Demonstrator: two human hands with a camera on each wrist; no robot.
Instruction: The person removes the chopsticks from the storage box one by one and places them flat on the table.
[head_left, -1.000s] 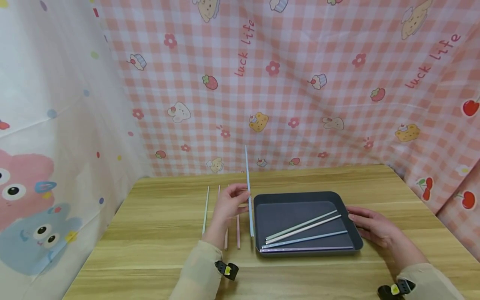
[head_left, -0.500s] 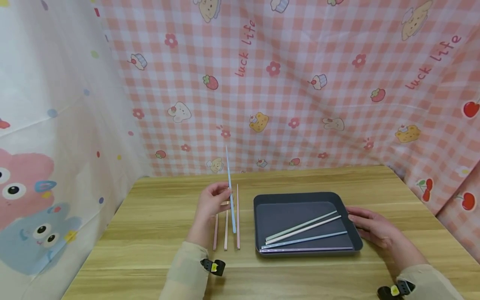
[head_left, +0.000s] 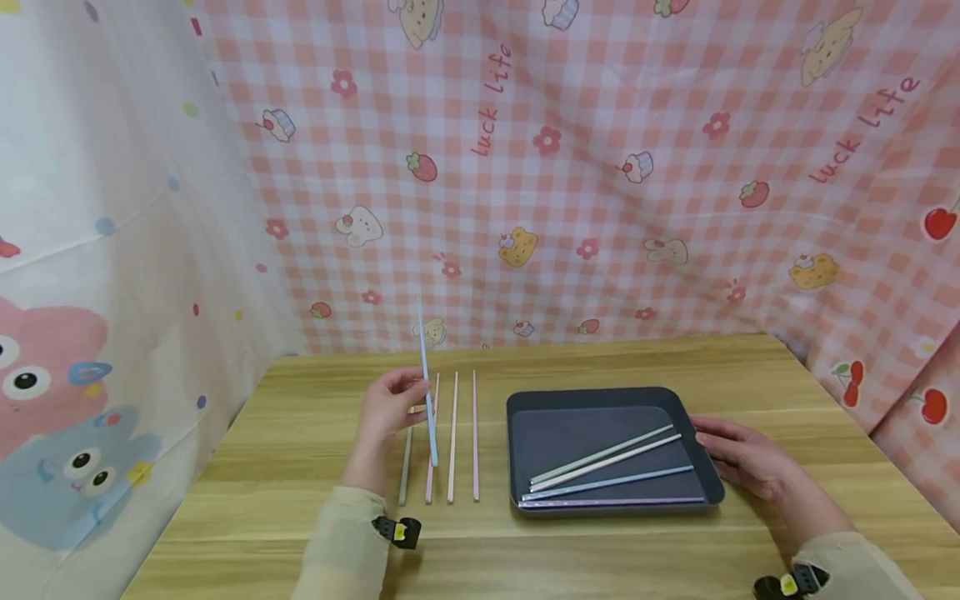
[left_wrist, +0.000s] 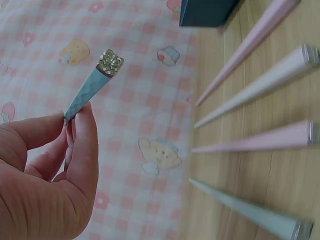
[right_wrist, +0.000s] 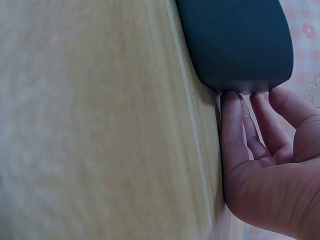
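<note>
My left hand pinches a blue chopstick between thumb and fingers. In the head view it stands nearly upright, raised over the left part of the table. Several chopsticks lie side by side beneath and right of this hand: a green one, a pink one, a white one and another pink one. My right hand rests its fingertips against the right side of a dark grey tray.
In the tray lie a green chopstick, a white one, a blue one and a purple one. A pink checked cloth hangs behind the wooden table. A white cloth hangs at left.
My left hand has carried the blue chopstick leftward from beside the tray, past the row of chopsticks to its left end. The right hand stays at the tray.
</note>
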